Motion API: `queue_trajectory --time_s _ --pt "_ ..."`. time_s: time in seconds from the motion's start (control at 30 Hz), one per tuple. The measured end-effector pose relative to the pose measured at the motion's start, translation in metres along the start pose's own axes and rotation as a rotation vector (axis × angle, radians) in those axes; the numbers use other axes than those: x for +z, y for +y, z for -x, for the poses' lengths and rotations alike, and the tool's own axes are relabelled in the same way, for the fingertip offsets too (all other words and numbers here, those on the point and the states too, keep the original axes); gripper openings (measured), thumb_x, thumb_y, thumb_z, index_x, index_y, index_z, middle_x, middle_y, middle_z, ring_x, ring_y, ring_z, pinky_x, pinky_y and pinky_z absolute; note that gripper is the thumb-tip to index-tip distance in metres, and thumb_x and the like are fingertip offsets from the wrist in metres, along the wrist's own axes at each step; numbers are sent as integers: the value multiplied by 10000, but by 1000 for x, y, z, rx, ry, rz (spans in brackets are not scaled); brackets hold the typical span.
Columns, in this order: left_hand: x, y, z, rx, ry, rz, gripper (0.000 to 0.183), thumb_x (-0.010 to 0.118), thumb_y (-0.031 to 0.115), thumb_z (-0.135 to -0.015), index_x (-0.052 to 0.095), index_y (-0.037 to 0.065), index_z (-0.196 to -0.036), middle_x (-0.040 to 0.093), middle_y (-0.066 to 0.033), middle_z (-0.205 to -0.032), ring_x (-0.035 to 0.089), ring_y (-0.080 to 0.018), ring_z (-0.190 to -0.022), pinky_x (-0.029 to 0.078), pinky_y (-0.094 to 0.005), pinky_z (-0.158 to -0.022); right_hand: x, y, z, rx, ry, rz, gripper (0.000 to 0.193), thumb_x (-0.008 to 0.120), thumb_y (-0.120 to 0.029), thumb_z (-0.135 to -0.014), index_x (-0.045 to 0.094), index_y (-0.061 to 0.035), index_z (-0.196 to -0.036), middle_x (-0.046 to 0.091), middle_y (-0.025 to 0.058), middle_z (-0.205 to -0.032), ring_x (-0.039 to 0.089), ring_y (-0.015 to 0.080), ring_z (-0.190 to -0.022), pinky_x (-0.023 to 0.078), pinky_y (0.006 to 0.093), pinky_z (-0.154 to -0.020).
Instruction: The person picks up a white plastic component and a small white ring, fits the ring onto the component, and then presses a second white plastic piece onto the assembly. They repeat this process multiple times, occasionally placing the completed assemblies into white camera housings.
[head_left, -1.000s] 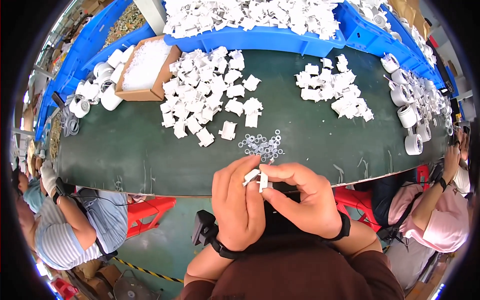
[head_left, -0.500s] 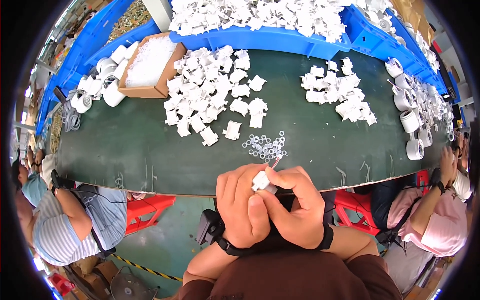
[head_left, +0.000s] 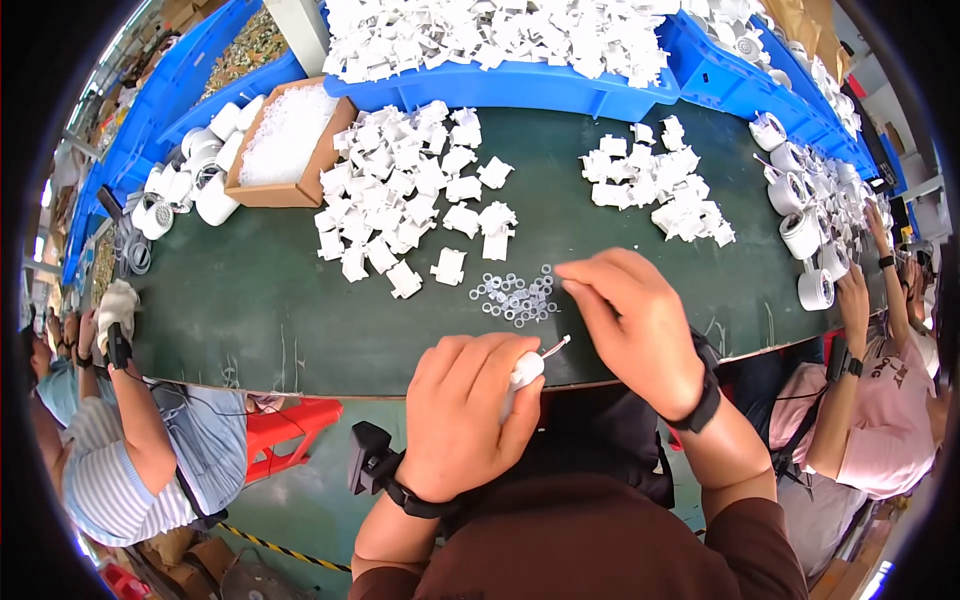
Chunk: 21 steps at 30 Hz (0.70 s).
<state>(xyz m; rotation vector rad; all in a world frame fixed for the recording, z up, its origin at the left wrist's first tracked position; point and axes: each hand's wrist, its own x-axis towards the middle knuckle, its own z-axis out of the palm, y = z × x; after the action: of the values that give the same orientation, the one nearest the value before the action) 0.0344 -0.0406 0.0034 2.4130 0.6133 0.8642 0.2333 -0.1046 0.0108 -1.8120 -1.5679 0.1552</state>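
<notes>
My left hand (head_left: 465, 415) is closed around a small white plastic part (head_left: 526, 369), most of it hidden by the fingers. A short reddish-white wire with a small white connector (head_left: 566, 340) sticks out of it to the upper right. Beyond it, a loose pile of small translucent rings (head_left: 515, 300) lies on the table. My right hand (head_left: 640, 325) hovers at the right edge of this pile, thumb and forefinger pinched close together beside the outermost rings. Whether a ring sits between those fingertips is too small to see.
White plastic brackets lie in a large heap (head_left: 385, 190) and a smaller one (head_left: 650, 180) on the dark green table (head_left: 300, 320). Behind stand a blue bin (head_left: 500, 90) of brackets and a cardboard box (head_left: 285, 195). White round housings (head_left: 815, 290) line the right. People sit on both sides.
My right hand has let go of the white part and moved up and right to the rings. My left hand keeps the part, slightly lower and to the left.
</notes>
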Motion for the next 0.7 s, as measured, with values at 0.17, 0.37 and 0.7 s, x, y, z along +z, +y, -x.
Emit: queue_trajectory --time_s 0.17,0.37,0.7 --pt "10 4 1 -46 63 23 297 744 82 -809 669 37 -1093 692 -132 -1066 638 -316 -903 494 -390 -788 22 13 0 -60 -6 -26 177 690 17 -879 720 -55 -1039 643 105 -906 637 309 -825 521 384 -699" --pt "10 2 6 -114 115 69 322 797 52 -761 680 52 -1061 678 -107 -1115 641 -313 -937 498 -401 -818 10 2 -2 -15 33 -70 130 696 23 -885 695 -27 -1005 675 89 -923 672 242 -829 531 344 -712" --pt "8 -2 1 -50 30 17 361 785 45 -728 683 76 -1072 646 -95 -1101 595 -305 -907 483 -391 -776 -8 -27 37 339 -195 -776 210 672 84 -924 758 -30 -1078 677 106 -1150 653 175 -1049 533 294 -903"
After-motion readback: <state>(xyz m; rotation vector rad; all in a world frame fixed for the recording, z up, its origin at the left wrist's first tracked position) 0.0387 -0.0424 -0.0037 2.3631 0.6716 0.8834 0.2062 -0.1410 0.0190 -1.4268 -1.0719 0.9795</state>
